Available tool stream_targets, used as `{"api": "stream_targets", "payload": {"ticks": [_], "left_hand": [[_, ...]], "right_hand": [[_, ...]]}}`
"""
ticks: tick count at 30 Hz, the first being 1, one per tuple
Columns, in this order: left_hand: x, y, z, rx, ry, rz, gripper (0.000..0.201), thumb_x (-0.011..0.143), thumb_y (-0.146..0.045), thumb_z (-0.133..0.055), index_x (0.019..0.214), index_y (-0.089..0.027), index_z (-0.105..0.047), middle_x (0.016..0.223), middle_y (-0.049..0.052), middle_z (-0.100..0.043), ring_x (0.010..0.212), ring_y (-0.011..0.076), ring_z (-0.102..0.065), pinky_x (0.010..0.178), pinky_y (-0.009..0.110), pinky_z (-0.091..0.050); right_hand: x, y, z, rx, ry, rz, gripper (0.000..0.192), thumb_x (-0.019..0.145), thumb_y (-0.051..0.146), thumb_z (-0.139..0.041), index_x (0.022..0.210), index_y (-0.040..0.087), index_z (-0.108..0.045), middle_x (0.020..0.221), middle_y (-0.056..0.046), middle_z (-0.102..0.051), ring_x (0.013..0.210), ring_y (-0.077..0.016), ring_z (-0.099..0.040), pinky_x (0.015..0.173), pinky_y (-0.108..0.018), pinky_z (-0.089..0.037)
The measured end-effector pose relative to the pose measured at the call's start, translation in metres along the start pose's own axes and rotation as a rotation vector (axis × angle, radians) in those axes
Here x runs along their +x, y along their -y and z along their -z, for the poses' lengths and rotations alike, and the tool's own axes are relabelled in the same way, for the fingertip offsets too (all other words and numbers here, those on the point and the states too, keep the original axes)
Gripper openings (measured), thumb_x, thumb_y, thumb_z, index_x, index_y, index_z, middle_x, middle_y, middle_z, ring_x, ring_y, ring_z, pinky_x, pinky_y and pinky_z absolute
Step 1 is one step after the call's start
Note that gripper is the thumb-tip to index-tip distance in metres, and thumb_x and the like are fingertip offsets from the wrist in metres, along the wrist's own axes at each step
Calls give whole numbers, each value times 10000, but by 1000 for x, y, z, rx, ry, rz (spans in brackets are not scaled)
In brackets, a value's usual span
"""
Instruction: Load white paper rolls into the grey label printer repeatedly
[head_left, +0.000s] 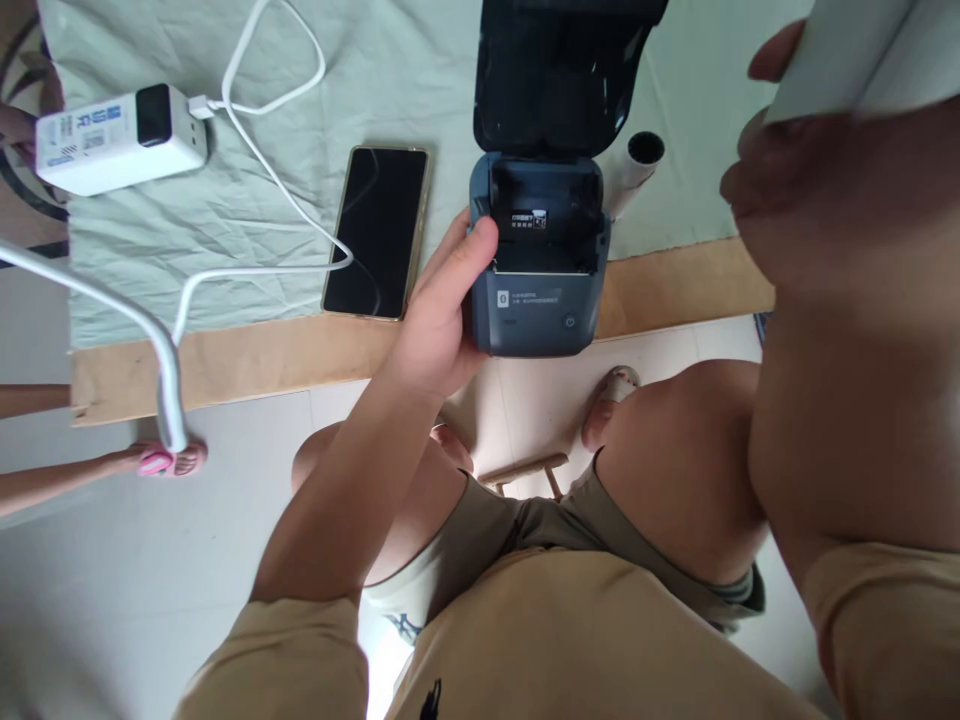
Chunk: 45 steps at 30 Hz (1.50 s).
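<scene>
Left hand (pixel 439 320) — gripping the left side of a small dark printer (pixel 537 255), thumb resting inside its open, empty paper bay. The printer is sitting at the near edge of the desk (pixel 247 355), lid (pixel 559 70) standing open behind. Right hand (pixel 810 190) — raised close to the camera, holding white paper (pixel 855 55). Lying left of the printer: a phone (pixel 379 232), a white cable (pixel 255 150), a white charger (pixel 120 138). A white roll (pixel 634 170) is lying just right.

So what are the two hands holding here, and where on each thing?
Left hand grips the open dark blue-grey plastic box printer by its left side, thumb on the rim. Right hand holds a white flat object by its lower edge.
</scene>
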<state>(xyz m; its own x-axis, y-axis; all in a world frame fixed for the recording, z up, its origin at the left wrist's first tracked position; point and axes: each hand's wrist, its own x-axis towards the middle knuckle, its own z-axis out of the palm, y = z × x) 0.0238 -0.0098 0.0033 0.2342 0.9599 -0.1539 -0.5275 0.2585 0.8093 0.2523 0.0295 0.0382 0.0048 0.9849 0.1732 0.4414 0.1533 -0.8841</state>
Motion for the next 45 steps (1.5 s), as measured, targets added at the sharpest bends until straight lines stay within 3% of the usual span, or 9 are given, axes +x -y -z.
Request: {"api": "stream_targets", "payload": {"ticks": [5, 10, 16, 22, 25, 29, 33, 38, 45], "left_hand": [[3, 0, 4, -14, 40, -9, 249, 945, -334, -471, 989, -171, -655, 953, 39, -727, 1235, 268, -619, 929, 319, -574], [3, 0, 3, -22, 24, 23, 306, 959, -368, -425, 980, -169, -657, 976, 38, -715, 1231, 260, -621, 900, 338, -587], [3, -2, 2, -60, 43, 17, 249, 943, -337, -460, 893, -170, -638, 1015, 38, -712, 1269, 261, -593, 933, 334, -570], [4, -2, 2, -30, 29, 26, 250, 944, -336, -449, 969, -181, -643, 1061, 37, -704, 1276, 249, -589, 923, 324, -572], [4, -2, -1, -16, 5, 14, 260, 948, -348, -431, 930, -193, -639, 1035, 38, -708, 1295, 237, -573, 939, 310, -564], [4, -4, -2, -12, 5, 14, 240, 941, -329, -447, 885, -187, -631, 1016, 42, -707, 1314, 234, -556, 962, 298, -552], [3, -4, -2, -38, -25, 28, 230, 932, -328, -466, 887, -176, -634, 1039, 45, -693, 1324, 249, -550, 933, 318, -563], [0, -3, 2, -52, 19, 25, 255, 944, -324, -475, 1001, -152, -655, 997, 42, -706, 1223, 240, -626, 927, 311, -563], [2, -1, 5, -31, 35, 34, 231, 957, -307, -468, 1005, -175, -651, 948, 22, -704, 1211, 227, -635, 894, 277, -569]], "right_hand": [[12, -42, -5, 210, -358, -30, 141, 826, 247, -423, 949, 244, -492, 927, -50, -558, 628, -104, -539, 422, -231, -356], [11, -52, -3, -247, -449, 107, 338, 669, 58, -539, 963, 225, -543, 948, -20, -589, 738, -102, -555, 590, -251, -469], [4, -52, 13, -575, -317, -81, 527, 661, 153, -730, 1148, 253, -555, 1041, -57, -652, 966, -240, -624, 882, -415, -474], [-16, -18, -15, -461, -377, 377, 493, 780, 75, -541, 1257, 195, -510, 1099, -77, -627, 1011, -210, -616, 845, -355, -484], [-11, -16, -40, -482, -89, 259, 488, 781, 203, -644, 1254, 232, -526, 1224, -121, -525, 1129, -252, -551, 937, -405, -481], [1, -21, -56, -532, -39, 70, 475, 761, 153, -627, 1213, 282, -558, 1142, -93, -535, 1038, -235, -543, 952, -435, -469], [6, -25, -53, -114, -96, 63, 603, 744, 124, -582, 1283, 346, -428, 1190, -22, -577, 955, -169, -593, 810, -332, -524], [13, -30, -48, 575, -136, -366, 354, 732, 255, -521, 1078, 316, -471, 1004, -7, -636, 890, -195, -680, 605, -303, -539], [-14, 4, -54, 176, -238, 467, 496, 805, 153, -561, 1219, 421, -610, 1242, 56, -555, 1032, -163, -627, 771, -283, -580]]}}
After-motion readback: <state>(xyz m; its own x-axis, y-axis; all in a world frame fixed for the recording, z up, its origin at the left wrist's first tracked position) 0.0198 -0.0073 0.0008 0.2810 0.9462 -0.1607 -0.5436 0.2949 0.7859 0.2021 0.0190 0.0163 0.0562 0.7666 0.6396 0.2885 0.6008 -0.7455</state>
